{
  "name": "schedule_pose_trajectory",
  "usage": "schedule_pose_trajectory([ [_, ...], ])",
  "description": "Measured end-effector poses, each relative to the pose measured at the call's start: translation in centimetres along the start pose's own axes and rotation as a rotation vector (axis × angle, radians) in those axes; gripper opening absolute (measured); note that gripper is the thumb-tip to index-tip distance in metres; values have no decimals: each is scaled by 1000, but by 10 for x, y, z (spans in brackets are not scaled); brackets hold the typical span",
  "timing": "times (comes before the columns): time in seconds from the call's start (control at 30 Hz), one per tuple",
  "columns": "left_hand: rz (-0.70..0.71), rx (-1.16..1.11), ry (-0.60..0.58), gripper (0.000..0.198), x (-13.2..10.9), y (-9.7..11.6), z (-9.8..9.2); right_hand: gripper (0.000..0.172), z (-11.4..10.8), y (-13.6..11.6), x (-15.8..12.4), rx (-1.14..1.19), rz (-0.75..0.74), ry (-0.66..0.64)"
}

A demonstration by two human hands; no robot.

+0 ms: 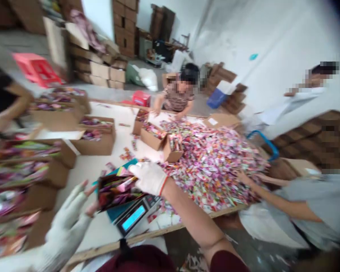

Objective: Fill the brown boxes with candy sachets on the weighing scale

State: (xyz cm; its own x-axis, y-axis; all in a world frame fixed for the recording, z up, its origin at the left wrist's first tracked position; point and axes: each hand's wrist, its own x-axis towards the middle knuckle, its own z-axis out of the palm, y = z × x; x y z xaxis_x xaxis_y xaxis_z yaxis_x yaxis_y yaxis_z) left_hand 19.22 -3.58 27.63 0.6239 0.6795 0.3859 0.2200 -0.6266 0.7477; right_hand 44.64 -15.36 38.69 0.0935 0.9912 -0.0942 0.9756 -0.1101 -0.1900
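Note:
A small open cardboard box [113, 207], filled with colourful packets [121, 189], sits on the teal platform of a digital scale [136, 217] with a lit blue display. My left hand [70, 215], in a white glove with bare fingertips, is beside the box's left side, fingers stretched and apart. Over the box's right end is my right hand [150, 177], also in a white glove. Its fingers are bent down at the packets and the box's edge; blur hides what they grip.
A large heap of small packets [212, 166] covers the table's right side. Filled boxes [93, 139] stand on the left, and three small ones [172, 149] beside the heap. One person [180, 92] sits across; another person's arm [286, 202] reaches in from the right.

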Motion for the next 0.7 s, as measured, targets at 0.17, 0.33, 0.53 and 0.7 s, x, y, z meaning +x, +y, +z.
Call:
schedule_pose_trajectory([
  [0.17,-121,65,-4,47,-14,11,-26,39,3,19,-27,254,45,149],
  [0.33,-447,-13,93,55,-47,-3,-43,32,15,60,-83,294,247,245],
  [0.53,-704,-144,95,68,-57,-8,-40,30,38,60,-113,313,307,275],
  [0.7,-627,-195,97,62,-36,8,-26,30,44,50,-110,322,255,306],
])
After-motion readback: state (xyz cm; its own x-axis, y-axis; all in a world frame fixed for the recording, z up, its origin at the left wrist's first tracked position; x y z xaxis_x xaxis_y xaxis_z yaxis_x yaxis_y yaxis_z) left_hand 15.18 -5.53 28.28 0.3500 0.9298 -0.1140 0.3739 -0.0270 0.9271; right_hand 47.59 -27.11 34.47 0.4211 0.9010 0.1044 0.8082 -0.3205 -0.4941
